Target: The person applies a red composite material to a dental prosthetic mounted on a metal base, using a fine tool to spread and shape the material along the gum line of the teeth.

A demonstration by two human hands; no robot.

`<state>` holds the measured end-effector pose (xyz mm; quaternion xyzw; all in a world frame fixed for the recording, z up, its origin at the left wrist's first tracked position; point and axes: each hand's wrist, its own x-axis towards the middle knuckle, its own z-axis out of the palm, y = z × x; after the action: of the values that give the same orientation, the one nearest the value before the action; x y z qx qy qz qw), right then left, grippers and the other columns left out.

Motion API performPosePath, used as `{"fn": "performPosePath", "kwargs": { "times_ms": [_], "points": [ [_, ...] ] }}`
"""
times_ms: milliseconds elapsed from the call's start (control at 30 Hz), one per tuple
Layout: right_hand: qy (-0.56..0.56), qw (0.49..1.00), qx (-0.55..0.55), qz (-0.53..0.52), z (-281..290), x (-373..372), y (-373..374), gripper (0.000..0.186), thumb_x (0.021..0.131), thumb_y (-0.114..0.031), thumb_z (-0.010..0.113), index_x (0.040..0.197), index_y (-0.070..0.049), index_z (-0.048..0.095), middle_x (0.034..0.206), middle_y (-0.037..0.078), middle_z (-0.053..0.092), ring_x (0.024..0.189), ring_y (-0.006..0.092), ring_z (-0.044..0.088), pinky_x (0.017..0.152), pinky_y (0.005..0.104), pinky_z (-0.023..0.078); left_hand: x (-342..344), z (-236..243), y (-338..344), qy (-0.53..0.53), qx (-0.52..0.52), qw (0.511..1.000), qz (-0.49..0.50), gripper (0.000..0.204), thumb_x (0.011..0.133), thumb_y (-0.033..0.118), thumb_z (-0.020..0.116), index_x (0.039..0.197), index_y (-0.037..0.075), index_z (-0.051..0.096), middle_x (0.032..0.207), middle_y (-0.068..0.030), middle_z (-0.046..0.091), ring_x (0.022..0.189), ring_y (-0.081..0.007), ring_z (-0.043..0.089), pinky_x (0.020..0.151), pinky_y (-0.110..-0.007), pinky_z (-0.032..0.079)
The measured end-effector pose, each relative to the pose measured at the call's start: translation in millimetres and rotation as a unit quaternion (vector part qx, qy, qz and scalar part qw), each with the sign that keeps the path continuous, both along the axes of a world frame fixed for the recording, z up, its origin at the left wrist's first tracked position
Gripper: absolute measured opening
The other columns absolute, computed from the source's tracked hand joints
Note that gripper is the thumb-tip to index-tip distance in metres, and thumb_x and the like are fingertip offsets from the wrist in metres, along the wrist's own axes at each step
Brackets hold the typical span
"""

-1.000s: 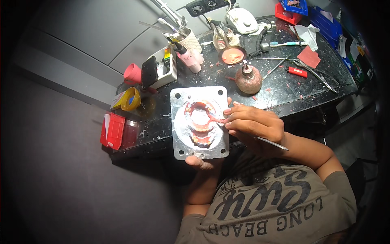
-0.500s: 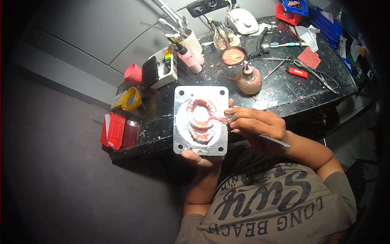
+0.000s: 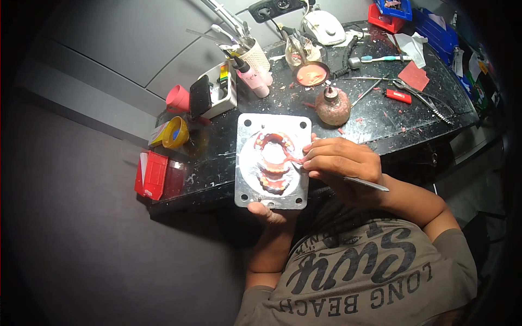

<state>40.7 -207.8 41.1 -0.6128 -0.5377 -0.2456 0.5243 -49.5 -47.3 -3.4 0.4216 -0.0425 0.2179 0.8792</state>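
My left hand [image 3: 266, 213] holds a square metal denture flask half [image 3: 244, 182] from below, its thumb on the near edge. White plaster [image 3: 250, 171] fills the round middle, with a horseshoe-shaped red denture [image 3: 258, 142] at the far side and another denture [image 3: 274, 183] with pale teeth at the near side. A red wax strip [image 3: 292, 157] runs from between them toward the right edge. Closed around a slim metal dental tool [image 3: 368, 185], my right hand [image 3: 348, 162] has its fingertips at the wax strip. The tool's working end is hidden by the fingers.
Behind the flask on the black bench stand a round spirit burner [image 3: 333, 108], a pan of pink wax [image 3: 312, 74] and a pink bottle [image 3: 253, 81]. Pliers [image 3: 416, 95], a red lighter [image 3: 398, 96] and a toothbrush [image 3: 383, 59] lie right. A red bin [image 3: 152, 175] sits left.
The flask half has shifted slightly right and tilted a little in my left hand. My right hand stays at the wax strip, its fingers moved only slightly.
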Motion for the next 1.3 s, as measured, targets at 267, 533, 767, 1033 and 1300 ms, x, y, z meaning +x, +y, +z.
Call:
{"fn": "performPosePath", "kwargs": {
  "times_ms": [267,533,767,1033,1300],
  "points": [
    [0.024,1.000,-0.010,0.008,3,-2,-3,0.015,0.091,-0.004,0.079,0.104,0.001,0.073,0.102,0.017,0.075,0.096,0.0340,0.076,0.090,0.0444,0.061,2,-1,-2,-0.021,0.041,0.999,0.007,0.144,0.073,0.098,0.061,0.168,0.000,0.016,0.167,-0.0250,0.031,0.152,-0.0424,0.035,0.127,-0.058,0.029],
    [0.032,0.999,-0.009,0.012,2,-2,-2,0.013,0.094,-0.004,0.078,0.104,0.001,0.073,0.101,0.017,0.076,0.096,0.0336,0.076,0.091,0.0442,0.060,0,5,-5,0.002,0.033,0.999,0.029,0.150,0.069,0.098,0.065,0.168,-0.001,0.010,0.167,-0.0254,0.028,0.154,-0.0411,0.034,0.128,-0.055,0.027],
    [0.051,0.999,0.001,0.004,-1,-2,-1,0.014,0.094,-0.004,0.078,0.105,0.002,0.073,0.101,0.017,0.076,0.096,0.0331,0.077,0.092,0.0447,0.060,2,-2,-3,-0.020,0.058,0.998,0.029,0.143,0.074,0.098,0.059,0.167,-0.001,0.016,0.167,-0.0251,0.031,0.152,-0.0437,0.035,0.128,-0.060,0.027],
    [0.033,0.999,-0.002,0.004,-2,-1,-1,0.014,0.093,-0.003,0.077,0.105,0.003,0.072,0.102,0.019,0.076,0.097,0.0343,0.077,0.093,0.0459,0.060,1,-2,-1,-0.022,0.037,0.999,0.025,0.142,0.074,0.093,0.067,0.167,-0.001,0.016,0.166,-0.0255,0.032,0.151,-0.0441,0.036,0.127,-0.059,0.029],
    [0.034,0.999,-0.004,0.004,-2,-3,0,0.012,0.095,-0.002,0.075,0.105,0.003,0.072,0.102,0.018,0.076,0.097,0.0338,0.077,0.094,0.0461,0.061,4,1,-3,-0.024,0.038,0.999,0.012,0.142,0.074,0.095,0.064,0.167,-0.001,0.017,0.166,-0.0258,0.033,0.151,-0.0441,0.036,0.127,-0.058,0.030]
  ]
}}
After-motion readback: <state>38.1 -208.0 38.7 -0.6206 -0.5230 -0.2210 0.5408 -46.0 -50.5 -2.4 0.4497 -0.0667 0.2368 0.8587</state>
